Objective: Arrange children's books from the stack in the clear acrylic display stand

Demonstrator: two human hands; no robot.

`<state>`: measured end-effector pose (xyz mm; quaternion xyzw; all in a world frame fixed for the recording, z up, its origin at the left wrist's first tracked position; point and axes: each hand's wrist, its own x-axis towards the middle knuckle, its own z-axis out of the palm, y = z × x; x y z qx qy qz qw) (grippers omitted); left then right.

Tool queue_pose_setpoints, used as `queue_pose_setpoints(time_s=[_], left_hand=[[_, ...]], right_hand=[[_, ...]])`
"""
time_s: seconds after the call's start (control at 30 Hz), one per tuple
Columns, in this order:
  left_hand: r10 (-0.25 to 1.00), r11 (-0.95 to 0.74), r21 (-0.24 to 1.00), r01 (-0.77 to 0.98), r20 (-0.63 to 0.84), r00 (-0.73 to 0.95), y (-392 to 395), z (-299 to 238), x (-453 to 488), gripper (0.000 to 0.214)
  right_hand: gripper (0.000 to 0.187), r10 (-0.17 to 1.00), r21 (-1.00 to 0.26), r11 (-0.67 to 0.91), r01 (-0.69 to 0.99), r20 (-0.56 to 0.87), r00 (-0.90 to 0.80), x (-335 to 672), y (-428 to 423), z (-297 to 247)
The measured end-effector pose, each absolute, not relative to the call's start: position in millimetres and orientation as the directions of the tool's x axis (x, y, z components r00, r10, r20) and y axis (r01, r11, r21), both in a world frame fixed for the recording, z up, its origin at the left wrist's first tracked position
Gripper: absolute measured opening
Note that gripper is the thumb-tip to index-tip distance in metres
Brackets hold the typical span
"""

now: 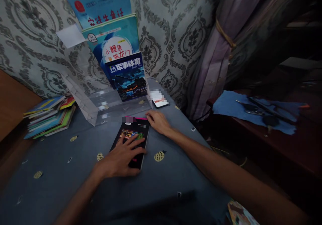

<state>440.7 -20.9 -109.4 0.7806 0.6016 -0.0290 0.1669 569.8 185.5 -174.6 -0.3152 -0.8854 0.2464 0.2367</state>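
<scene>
A thin black book (pixel 143 131) with a colourful picture strip and a pink top edge lies flat on the patterned tablecloth. My left hand (pixel 125 156) rests on its cover, fingers spread, hiding much of the lower half. At the book's upper right corner is my right hand (pixel 159 122), its fingers curled and pinched at the edge; the fingertips are partly hidden. Just behind stands a clear acrylic display rack (pixel 93 112). Upright in it, one behind another, are a dark blue book (pixel 130 79), a teal book (pixel 113 37) and a light blue book (pixel 105 3).
On the left of the table is a stack of thin books (pixel 50 119). A phone (pixel 159 100) with a lit screen lies right of the rack. Beyond the table's right edge, a blue cloth (pixel 226 105) with dark tools covers a reddish surface. A purple curtain (pixel 211 60) hangs behind.
</scene>
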Motion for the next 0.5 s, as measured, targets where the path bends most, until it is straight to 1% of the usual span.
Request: queue_pose_setpoints(time_s=[0.03,0.1,0.17,0.2,0.27,0.33,0.4,0.5], left_hand=[[0.922,-0.201,0.246,0.948,-0.279,0.269,-22.1,-103.6,434.2,0.046],[0.912,-0.170,0.285,0.943,-0.316,0.260,-22.6,-94.4,426.2,0.030],[0.918,-0.159,0.307,0.938,-0.304,0.255,-18.1,-90.4,427.1,0.016],[0.931,-0.149,0.290,0.945,-0.281,0.233,-13.7,-90.8,430.9,0.016],[0.967,-0.088,0.192,0.978,-0.218,0.129,-1.5,-96.1,443.3,0.018],[0.991,0.033,0.038,0.999,-0.133,-0.028,12.4,-105.2,458.0,0.022],[0.987,0.141,-0.080,0.987,-0.065,-0.146,24.7,-114.1,470.0,0.026],[0.971,0.225,-0.164,0.960,-0.037,-0.234,35.5,-122.1,479.6,0.027]], right_hand=[[0.026,0.691,-0.596,0.663,0.453,0.254,-0.677,572.0,186.2,-173.9],[0.026,0.706,-0.617,0.641,0.457,0.239,-0.667,576.7,186.1,-172.8],[0.026,0.704,-0.638,0.630,0.443,0.228,-0.673,580.9,184.7,-172.3],[0.026,0.701,-0.649,0.626,0.432,0.226,-0.676,582.5,183.9,-172.2],[0.026,0.702,-0.673,0.615,0.411,0.230,-0.674,584.4,182.9,-172.7],[0.025,0.710,-0.703,0.599,0.384,0.246,-0.660,584.7,183.6,-173.9],[0.024,0.720,-0.729,0.584,0.356,0.264,-0.641,584.0,185.5,-175.5],[0.022,0.739,-0.764,0.558,0.325,0.279,-0.613,582.4,188.6,-177.8]])
